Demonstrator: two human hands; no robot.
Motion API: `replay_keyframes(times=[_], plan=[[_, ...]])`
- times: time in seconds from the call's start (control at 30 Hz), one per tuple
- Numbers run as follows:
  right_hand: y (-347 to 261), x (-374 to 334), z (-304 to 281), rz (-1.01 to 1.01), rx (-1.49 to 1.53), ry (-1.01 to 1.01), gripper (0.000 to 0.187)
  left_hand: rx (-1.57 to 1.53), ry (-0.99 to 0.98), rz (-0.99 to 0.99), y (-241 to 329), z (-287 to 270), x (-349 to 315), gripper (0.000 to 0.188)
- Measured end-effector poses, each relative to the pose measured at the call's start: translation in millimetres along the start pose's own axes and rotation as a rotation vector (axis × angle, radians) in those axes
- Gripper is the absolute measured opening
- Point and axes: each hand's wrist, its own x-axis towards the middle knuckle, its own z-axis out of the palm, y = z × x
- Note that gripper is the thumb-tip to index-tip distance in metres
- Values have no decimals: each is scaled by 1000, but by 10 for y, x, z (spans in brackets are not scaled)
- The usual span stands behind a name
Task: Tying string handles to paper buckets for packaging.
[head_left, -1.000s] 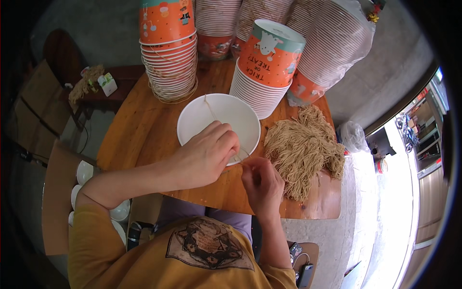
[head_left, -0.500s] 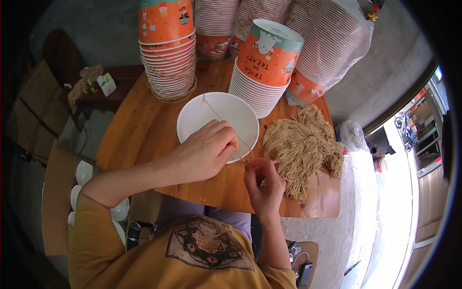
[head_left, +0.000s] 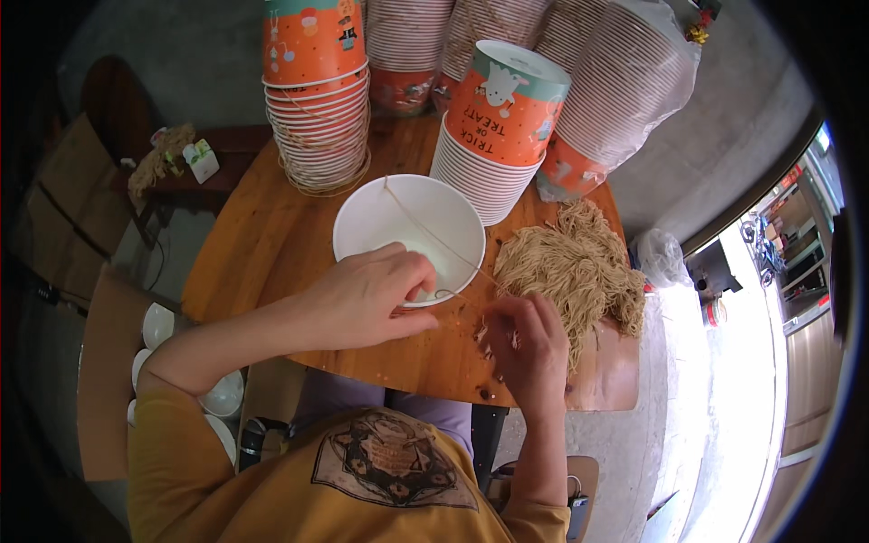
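Observation:
A white-lined paper bucket (head_left: 367, 217) lies open side toward me on the wooden table. A thin tan cord (head_left: 424, 228) crosses its mouth from the far rim to the near right side, and a curled cord end shows at the near rim. My left hand (head_left: 367, 294) reaches over the near left rim, its thumb stretched out apart from the bent fingers. To the right of the bucket, my right hand (head_left: 529, 339) has its fingers closed at the cord's near end, slightly blurred. Beside it lies a loose heap of tan cord (head_left: 570, 271).
Behind the bucket stand a stack of orange buckets (head_left: 493, 167), a second stack with cord loops (head_left: 317, 127) and plastic-wrapped stacks (head_left: 615, 81). Down at the left, a cardboard box (head_left: 109, 380) holds white bowl-shaped pieces. The wooden table (head_left: 244, 262) has a rounded edge.
My left thumb has opened away from the fingers, leaving the cord near the rim. My right hand has moved right, drawing the cord outward past the bucket.

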Motion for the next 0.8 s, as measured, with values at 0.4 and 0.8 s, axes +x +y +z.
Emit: replay_keyframes(times=[0.4, 0.8], plan=[[-94, 493, 306, -105, 157, -42, 10, -18, 168, 235, -260, -30, -107, 8], [-72, 439, 380, -44, 138, 13, 10, 15, 401, 55, -127, 326, 10, 9]])
